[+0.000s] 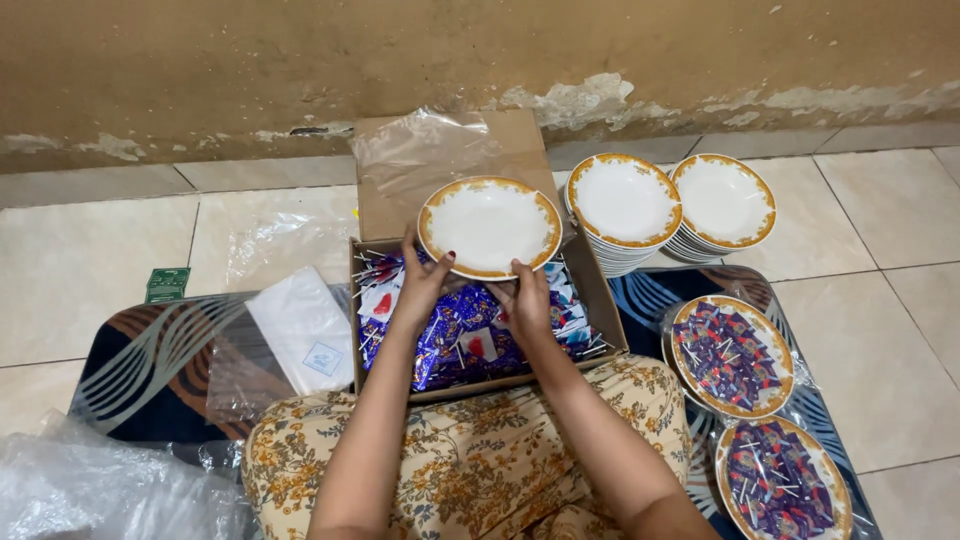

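My left hand (425,280) and my right hand (525,300) both gripped the near rim of a round white plate (489,226) with a mottled gold border, thumbs on top, fingers curled beneath, forearms reaching up from my lap. The glossy plate hung tilted toward me above an open cardboard box (600,300). Inside the box lay a heap of small shiny purple-and-blue sachets (460,335) with white sticks among them. A crinkled clear plastic sheet (420,150) draped the box's raised flap. To the right, on the tiled floor, stood two stacks of matching plates (670,205). Nearer me on the right, two plates filled with sachets and wrapped in clear film (730,355) rested on a dark patterned mat (140,370). On the left lay a flat white packet (305,330), and a small green card (167,283) lay on the tile beyond it.
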